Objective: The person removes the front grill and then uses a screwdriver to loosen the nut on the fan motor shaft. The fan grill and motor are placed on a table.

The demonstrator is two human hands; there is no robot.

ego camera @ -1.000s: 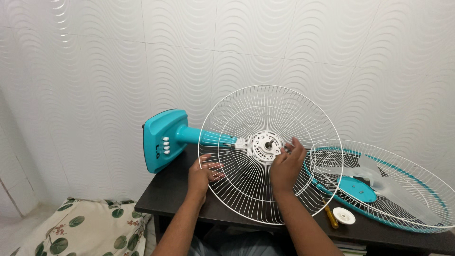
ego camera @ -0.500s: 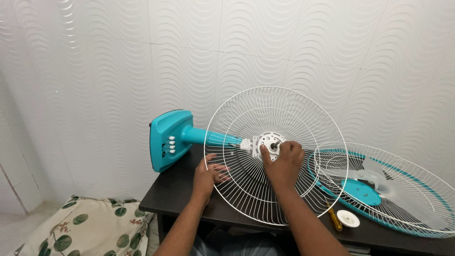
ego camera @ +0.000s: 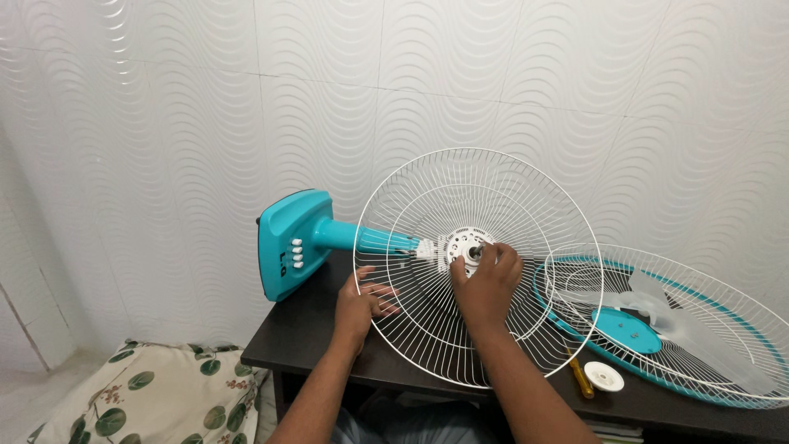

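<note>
While the dark bench (ego camera: 304, 333) is standing against a white wave-patterned wall (ego camera: 164, 123), a teal fan body (ego camera: 296, 242) is lying on its side across it, its neck running rightward into the motor hub (ego camera: 460, 244). Mounted around that hub, the white rear wire guard (ego camera: 427, 329) is standing nearly upright, facing the camera. To the right, the second wire guard (ego camera: 723, 329) with a teal rim is lying flat like a shallow dish, and the translucent fan blade (ego camera: 657, 308) is resting inside it. Next, the left hand (ego camera: 362, 306) is lying half open, fingers spread, touching the wires at the rear guard's left edge. At the hub, the right hand (ego camera: 486, 284) is curling with fingertips pinched about the centre; what they grip cannot be told. Smaller still, a yellow-handled screwdriver (ego camera: 580, 377) and a white round cap (ego camera: 604, 376) are lying just beside each other on the bench front.
</note>
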